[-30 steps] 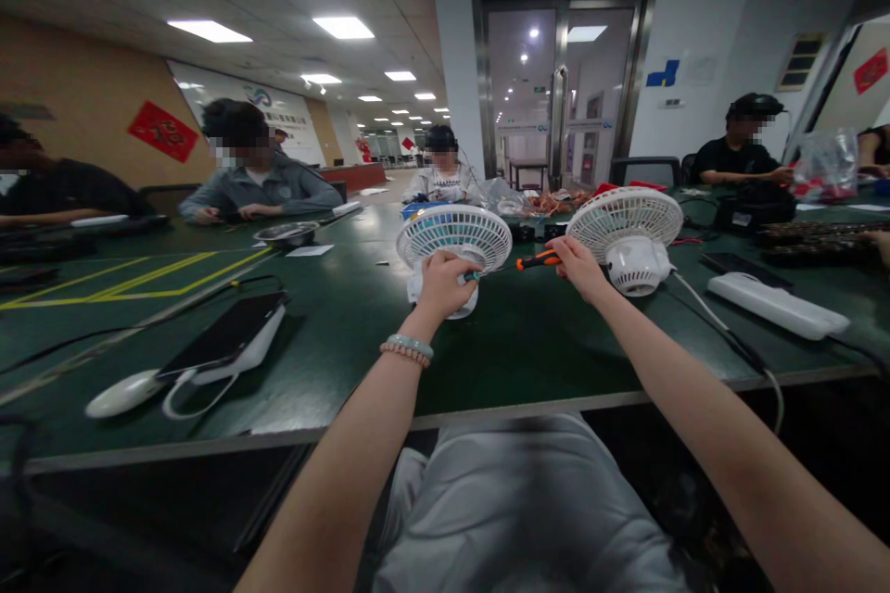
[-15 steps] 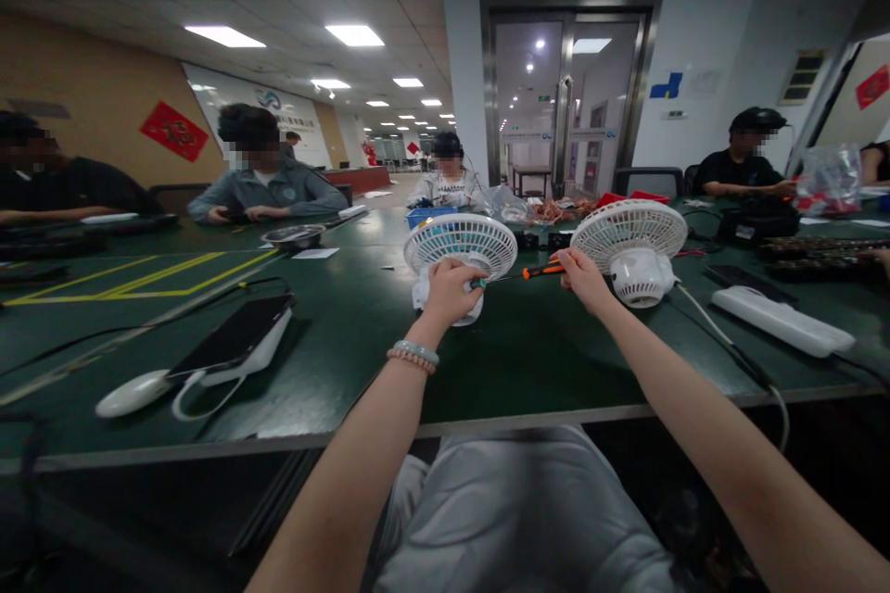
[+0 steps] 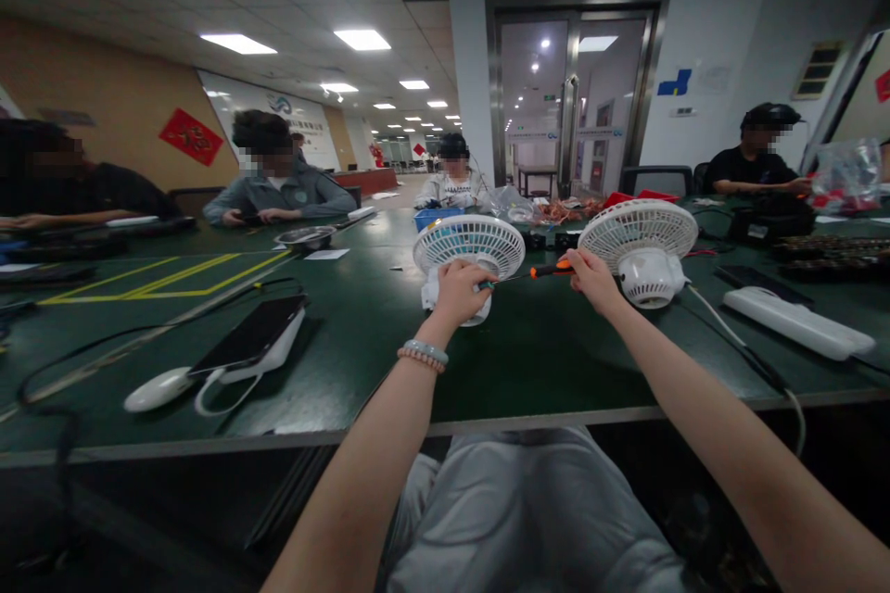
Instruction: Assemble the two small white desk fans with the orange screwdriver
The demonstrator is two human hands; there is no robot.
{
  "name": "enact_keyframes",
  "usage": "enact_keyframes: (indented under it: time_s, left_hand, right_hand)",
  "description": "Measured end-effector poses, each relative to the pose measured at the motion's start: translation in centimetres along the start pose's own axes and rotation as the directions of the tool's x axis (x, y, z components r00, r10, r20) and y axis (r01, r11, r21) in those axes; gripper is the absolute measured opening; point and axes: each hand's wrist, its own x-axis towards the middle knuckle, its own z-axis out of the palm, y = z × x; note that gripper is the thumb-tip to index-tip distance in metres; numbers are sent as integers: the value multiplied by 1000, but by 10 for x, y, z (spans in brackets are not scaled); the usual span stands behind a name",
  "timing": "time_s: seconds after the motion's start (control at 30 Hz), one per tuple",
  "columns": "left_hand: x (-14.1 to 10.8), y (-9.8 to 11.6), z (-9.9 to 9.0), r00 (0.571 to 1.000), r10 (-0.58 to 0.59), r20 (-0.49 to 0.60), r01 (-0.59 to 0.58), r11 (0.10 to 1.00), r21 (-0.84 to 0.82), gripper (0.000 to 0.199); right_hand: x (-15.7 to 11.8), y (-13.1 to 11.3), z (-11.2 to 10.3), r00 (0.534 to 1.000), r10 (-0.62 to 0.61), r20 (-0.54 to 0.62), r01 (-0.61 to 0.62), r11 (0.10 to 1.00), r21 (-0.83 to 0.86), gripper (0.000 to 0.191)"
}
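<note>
My right hand (image 3: 591,280) is closed around the handle of an orange-and-black screwdriver (image 3: 551,270). Its thin shaft points left toward my left hand (image 3: 460,292), which is closed on a small teal piece (image 3: 488,284) by the shaft's tip. What exactly the teal piece is, I cannot make out. A white fan (image 3: 469,239) with a round grille stands right behind my left hand, which hides part of its body. Another white fan (image 3: 652,273) stands just to the right, beyond my right hand, with a cable running from its base.
A phone-like black-screened device (image 3: 251,334) on a white stand lies to the left. At right lies a white power strip (image 3: 796,322). Farther back are a blue basket (image 3: 438,218), a metal bowl (image 3: 306,238) and a black bag (image 3: 771,220). Several people sit around the green table (image 3: 334,371).
The whole view has shifted slightly, so everything sits a little farther right. Both hands keep their holds, and the screwdriver still points at the teal piece.
</note>
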Motion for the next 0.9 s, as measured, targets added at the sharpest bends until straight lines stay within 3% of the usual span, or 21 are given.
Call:
enact_keyframes:
  time_s: [0.27,0.43,0.53,0.73,0.9]
  left_hand:
    - [0,1,-2,1000,-11,-8,11,999,-41,24]
    - [1,1,-1,1000,-2,-6,2,999,-35,20]
    - [1,-1,0,1000,3,-5,-3,1000,-13,19]
    - [1,-5,3,999,34,-30,-35,999,-3,19]
    - [0,-5,4,999,20,-38,-21,1000,-13,18]
  right_hand:
    - [2,2,-3,999,-41,33,38,996,80,24]
    - [-1,-5,-2,995,-101,21,100,993,55,30]
    - [-1,-6,-1,997,-65,44,62,995,73,33]
    - [3,0,-1,999,-26,26,23,994,108,19]
    - [-2,-6,4,998,-60,-9,60,997,48,26]
